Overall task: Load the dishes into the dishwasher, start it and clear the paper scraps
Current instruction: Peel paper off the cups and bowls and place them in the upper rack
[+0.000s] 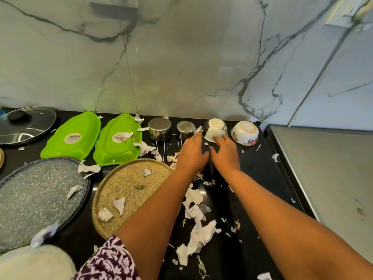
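Observation:
An upturned white bowl point(215, 128) with a dark pattern sits tilted near the back wall. My right hand point(225, 153) pinches its near rim with fingertips and thumb. My left hand point(191, 152) reaches beside it with straight fingers, touching the bowl's left side by a small paper scrap point(198, 129). A floral bowl point(244, 132) lies upturned to the right. Two steel cups point(159, 129) point(185, 129) stand upside down to the left. Torn paper scraps point(196, 229) litter the black counter point(258, 178).
Two green trays point(72, 136) point(119, 140) lie upturned at the back. A woven round plate point(129, 190) and a grey speckled plate point(38, 199) lie in front, both carrying scraps. A glass lid point(26, 124) lies far left. A steel surface point(327, 178) borders the counter on the right.

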